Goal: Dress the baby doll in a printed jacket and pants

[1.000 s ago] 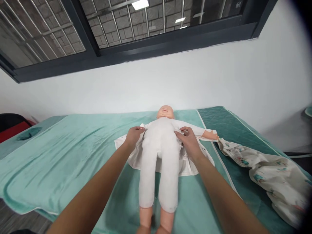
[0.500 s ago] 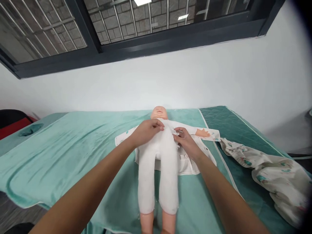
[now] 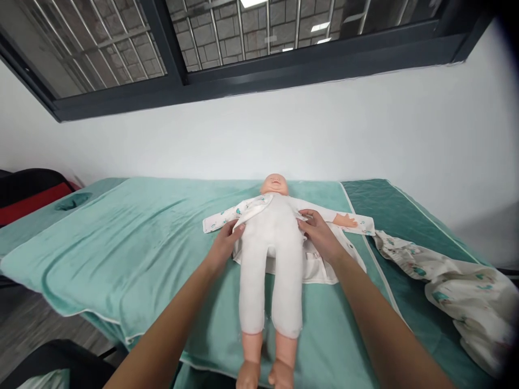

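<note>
A baby doll (image 3: 272,232) with a white cloth body lies on its back, its head toward the wall and its bare feet toward me. Both its arms are in the sleeves of a white printed baby shirt (image 3: 320,267), which lies spread open under the torso. One front edge of the shirt is partly folded over the doll's upper chest. At the doll's left-hand side in view, my left hand (image 3: 224,243) pinches the shirt's edge. My right hand (image 3: 321,233) is closed on the shirt's cloth along the opposite side of the torso; its fingertips are partly hidden.
Printed baby trousers (image 3: 458,286) lie crumpled to the right on a dark green quilted cover (image 3: 389,216). A light green sheet (image 3: 133,243) covers the rest of the bed. Behind are a white wall (image 3: 284,129) and a dark window frame (image 3: 316,62). A black-and-red object (image 3: 36,197) stands at far left.
My left hand has moved from the doll's chest down and outward to its side. The shirt's left edge now lies over the upper chest. My right hand stays near the other side.
</note>
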A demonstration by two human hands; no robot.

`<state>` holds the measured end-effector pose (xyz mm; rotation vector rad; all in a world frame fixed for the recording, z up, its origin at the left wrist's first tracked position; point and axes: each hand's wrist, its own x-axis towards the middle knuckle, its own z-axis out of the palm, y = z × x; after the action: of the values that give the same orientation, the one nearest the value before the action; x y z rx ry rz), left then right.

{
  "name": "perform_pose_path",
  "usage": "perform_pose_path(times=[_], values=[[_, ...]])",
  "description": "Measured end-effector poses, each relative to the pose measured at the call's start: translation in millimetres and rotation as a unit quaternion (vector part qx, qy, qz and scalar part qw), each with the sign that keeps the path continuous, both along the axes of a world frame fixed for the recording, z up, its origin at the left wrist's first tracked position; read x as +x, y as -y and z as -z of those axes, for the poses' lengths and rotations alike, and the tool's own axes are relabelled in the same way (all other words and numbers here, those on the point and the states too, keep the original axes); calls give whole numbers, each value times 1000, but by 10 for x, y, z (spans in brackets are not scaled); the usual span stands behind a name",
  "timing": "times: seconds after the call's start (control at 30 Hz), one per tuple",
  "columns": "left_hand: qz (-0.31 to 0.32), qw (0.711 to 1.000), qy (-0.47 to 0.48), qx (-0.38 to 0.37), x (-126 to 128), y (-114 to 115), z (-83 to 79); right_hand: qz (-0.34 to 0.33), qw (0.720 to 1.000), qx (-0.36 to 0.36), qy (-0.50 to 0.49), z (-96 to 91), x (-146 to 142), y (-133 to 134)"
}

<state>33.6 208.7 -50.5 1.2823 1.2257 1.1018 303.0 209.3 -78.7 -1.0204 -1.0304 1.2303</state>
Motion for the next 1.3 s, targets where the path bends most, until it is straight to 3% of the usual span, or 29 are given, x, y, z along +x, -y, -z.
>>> perform_pose_path(times=[0.13,0.2,0.27,0.37,0.43,0.5,0.53,0.6,0.67,0.7,0.77,0.87,1.1,1.2,1.3], values=[[-39,998,49,-3,47,16,-50,-2,1000,3,18,-5,7,21],[-90,995,6,34,102,107,-117,-2,1000,8,25,4,14,22],[-99,987,-79,94,185,276,-218,0,999,11,31,18,18,20],[35,961,-199,187,310,589,-394,2,999,13,30,30,15,17],[139,949,-213,187,333,731,-473,3,1000,11,24,28,9,19],[171,955,-179,162,275,748,-474,4,1000,6,22,22,5,23],[150,962,-164,157,214,704,-439,6,1000,4,23,19,5,23],[43,966,-180,181,44,526,-299,6,1000,4,24,20,9,21],[-66,929,-289,219,-159,276,-100,4,1000,9,25,31,16,13],[-91,900,-362,226,-258,146,4,3,1000,13,26,39,20,7],[-109,851,-472,203,-432,-90,182,1,999,19,28,55,25,-6],[-98,815,-542,180,-605,-355,306,2,999,20,28,69,27,-22],[-83,752,-625,193,-714,-694,199,-2,998,29,53,98,57,-44],[-117,741,-620,229,-652,-641,214,9,995,40,91,117,80,-51],[-119,769,-551,301,-532,-417,265,17,990,42,135,111,96,-41]])
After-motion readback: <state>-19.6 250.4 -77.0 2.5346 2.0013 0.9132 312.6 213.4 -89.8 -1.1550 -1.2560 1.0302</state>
